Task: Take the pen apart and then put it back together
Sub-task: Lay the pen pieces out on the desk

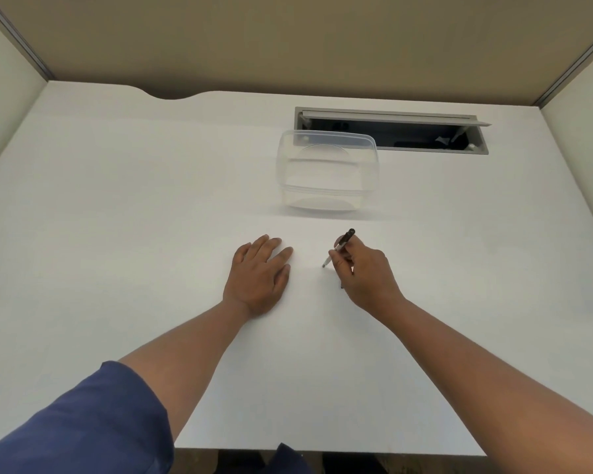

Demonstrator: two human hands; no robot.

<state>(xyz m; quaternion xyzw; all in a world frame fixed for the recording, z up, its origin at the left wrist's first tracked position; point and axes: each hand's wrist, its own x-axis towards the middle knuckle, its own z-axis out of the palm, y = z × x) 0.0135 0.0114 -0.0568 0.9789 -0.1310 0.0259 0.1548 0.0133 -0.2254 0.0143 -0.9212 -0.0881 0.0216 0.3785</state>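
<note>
My right hand (365, 273) grips a slim pen (343, 241) at the middle of the white table (117, 200). The pen is tilted, its black end up and away from me and its silver tip down near the tabletop. Most of its barrel is hidden by my curled fingers. A small dark piece shows under the hand, too small to identify. My left hand (259, 277) rests flat on the table, palm down with straight fingers, a short way left of the pen and holding nothing.
A clear plastic container (327, 169) stands on the table beyond my hands. Behind it a grey cable hatch (391, 130) lies open in the tabletop. Beige partition walls enclose the desk on three sides.
</note>
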